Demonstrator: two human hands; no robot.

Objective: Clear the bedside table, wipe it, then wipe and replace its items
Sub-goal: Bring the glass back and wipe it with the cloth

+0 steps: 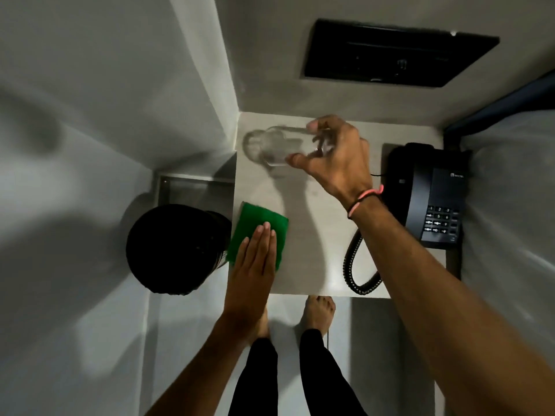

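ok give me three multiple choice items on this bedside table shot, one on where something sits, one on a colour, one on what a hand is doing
1. Where is the black telephone on the bedside table?
A. On the side nearest the bed
B. In the corner by the two walls
C. Under the cloth

2. What colour is the cleaning pad under the left hand?
A. Yellow
B. Green
C. White

3. What is the right hand doing?
A. Resting flat on the table
B. Lifting the telephone handset
C. Gripping a clear glass

Answers:
1 A, the telephone stands at the table's right edge next to the bed, its coiled cord trailing toward the front.
2 B, the pad is bright green.
3 C, fingers wrap a clear glass near the back left corner, though blur hides whether it touches the table.
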